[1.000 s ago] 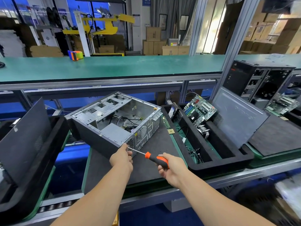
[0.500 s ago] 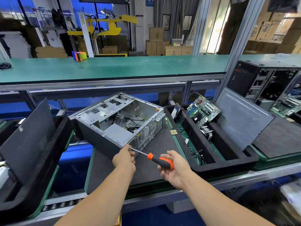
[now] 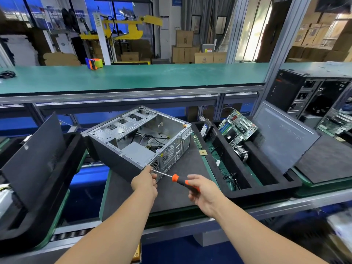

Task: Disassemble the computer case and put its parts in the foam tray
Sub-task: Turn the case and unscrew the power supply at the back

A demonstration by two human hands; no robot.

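Observation:
An open grey computer case (image 3: 141, 141) lies on its side on a dark mat, loose cables inside. My left hand (image 3: 144, 181) is at the case's near rear corner, fingers curled around the metal shaft of a screwdriver (image 3: 177, 178) near its tip. My right hand (image 3: 203, 191) grips the screwdriver's orange and black handle. To the right sits the black foam tray (image 3: 253, 193), holding a green motherboard (image 3: 238, 128), a heatsink (image 3: 242, 151), a drive and small cables. The case's side panel (image 3: 283, 134) leans against the tray's far right.
Another foam tray (image 3: 38, 206) with a black panel leaning in it stands at the left. A second dismantled case (image 3: 312, 94) sits at the far right. A long green bench (image 3: 133, 77) runs behind, with a tape roll on it.
Both hands stay at the case's near corner with the screwdriver. The view has shifted a little; the right hand's grip on the handle has turned slightly.

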